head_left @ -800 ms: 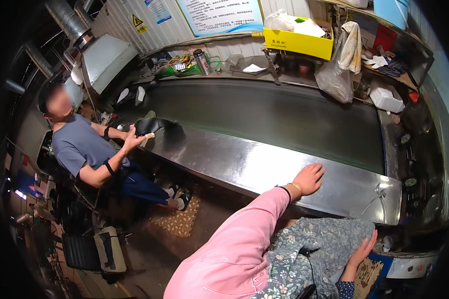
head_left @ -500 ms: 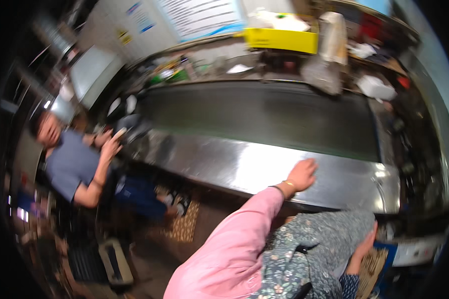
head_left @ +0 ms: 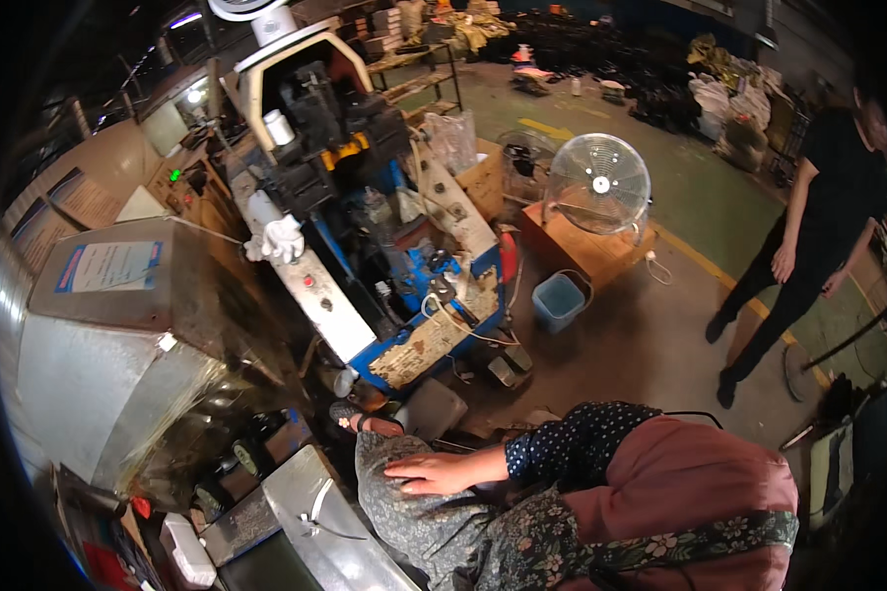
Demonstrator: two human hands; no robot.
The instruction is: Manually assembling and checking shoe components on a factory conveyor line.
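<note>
Apron (head_left: 473, 537) lies just beside the counter's (head_left: 350, 561) end corner, its long axis slanting down-right; the right hand (head_left: 439, 474) rests on it, fingers slightly apart, tips leftward. Left hand is out of view.

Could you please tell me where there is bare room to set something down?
Bare floor lies between the light-blue bucket and the standing person; bare metal counter, below the white cord, beside the floral apron. The machine's middle is crowded.

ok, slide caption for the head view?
Right hand resting on grey floral fabric apron, blue-and-white metal machine beyond.
</note>
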